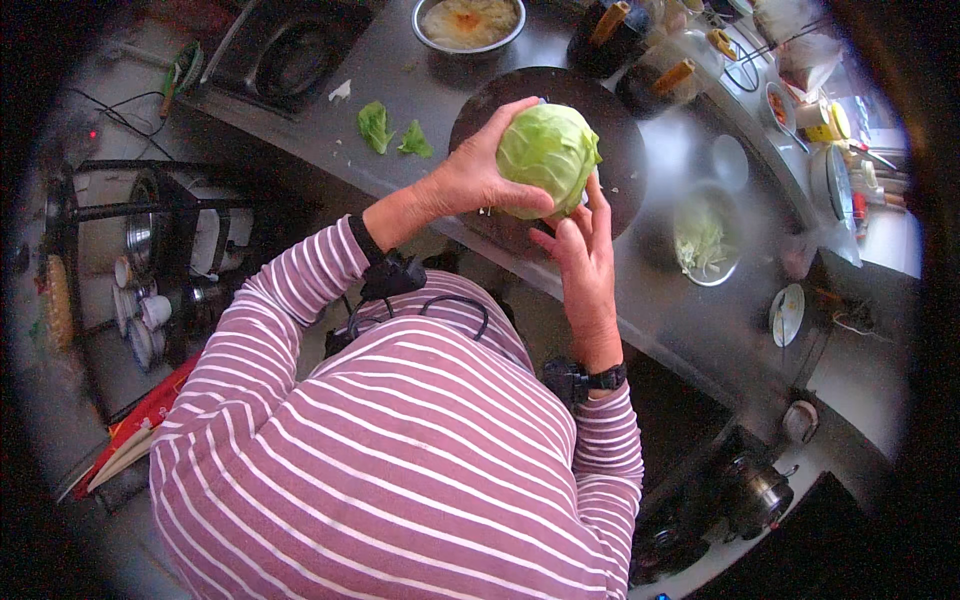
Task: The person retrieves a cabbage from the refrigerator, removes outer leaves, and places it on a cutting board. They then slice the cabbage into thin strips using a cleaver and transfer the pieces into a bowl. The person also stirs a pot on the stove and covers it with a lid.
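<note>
A pale green head of cabbage [547, 157] is held up over a round dark cutting board [626, 161]. My left hand [484, 169] wraps around its left side, with the thumb across the lower front. From below right, my right hand [586, 259] supports it, its fingers reaching to the cabbage's lower right edge. Slivers of something bluish white show at the cabbage's upper and right edges; the cabbage hides what it is. Small pale scraps lie on the board. To the right, a bowl [709, 281] contains shredded cabbage [699, 244].
Two loose green leaves [375, 127] lie left of the board on the metal counter [409, 97]. Behind are a metal bowl of pale food [469, 22] and dark containers with wooden handles [609, 24]. A sink [292, 64] is at upper left. A small dish [787, 315] stands at right.
</note>
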Available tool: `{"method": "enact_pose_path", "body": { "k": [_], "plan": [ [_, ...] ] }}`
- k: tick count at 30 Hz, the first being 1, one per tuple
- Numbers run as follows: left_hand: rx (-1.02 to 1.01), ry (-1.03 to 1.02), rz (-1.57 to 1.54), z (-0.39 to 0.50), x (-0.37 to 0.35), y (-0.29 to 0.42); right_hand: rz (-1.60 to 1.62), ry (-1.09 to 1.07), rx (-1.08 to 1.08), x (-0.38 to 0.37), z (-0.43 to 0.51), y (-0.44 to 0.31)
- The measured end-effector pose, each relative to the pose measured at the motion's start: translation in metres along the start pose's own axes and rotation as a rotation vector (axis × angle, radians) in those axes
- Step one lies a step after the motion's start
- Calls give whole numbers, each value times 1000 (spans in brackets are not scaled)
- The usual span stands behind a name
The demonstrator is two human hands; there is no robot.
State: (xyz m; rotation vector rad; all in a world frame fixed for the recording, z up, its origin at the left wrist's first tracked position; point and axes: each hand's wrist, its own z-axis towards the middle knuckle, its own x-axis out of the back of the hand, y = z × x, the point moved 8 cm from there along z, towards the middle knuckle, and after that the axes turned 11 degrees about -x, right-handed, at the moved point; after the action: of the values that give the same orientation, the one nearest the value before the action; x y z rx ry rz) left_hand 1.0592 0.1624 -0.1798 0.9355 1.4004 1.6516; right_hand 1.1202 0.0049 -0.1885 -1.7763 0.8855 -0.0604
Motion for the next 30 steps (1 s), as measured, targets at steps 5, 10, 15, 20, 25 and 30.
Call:
{"method": "enact_pose_path", "body": {
  "k": [5, 10, 15, 20, 25, 30],
  "plan": [
    [-90, 33, 89, -7, 5, 2, -94, 201, 99, 11, 11, -10],
    [-120, -4, 205, -16, 1, 15, -15, 248, 204, 15, 15, -13],
    [-66, 4, 106, -19, 2, 11, -74, 320, 162, 28, 14, -10],
    [79, 19, -135, -24, 5, -4, 183, 209, 41, 37, 17, 0],
    [152, 28, -451, -27, 3, -11, 352, 131, -13, 41, 18, 6],
    [203, 76, -701, -35, 3, -17, 694, 26, -79, 42, 22, 20]
  ]
}}
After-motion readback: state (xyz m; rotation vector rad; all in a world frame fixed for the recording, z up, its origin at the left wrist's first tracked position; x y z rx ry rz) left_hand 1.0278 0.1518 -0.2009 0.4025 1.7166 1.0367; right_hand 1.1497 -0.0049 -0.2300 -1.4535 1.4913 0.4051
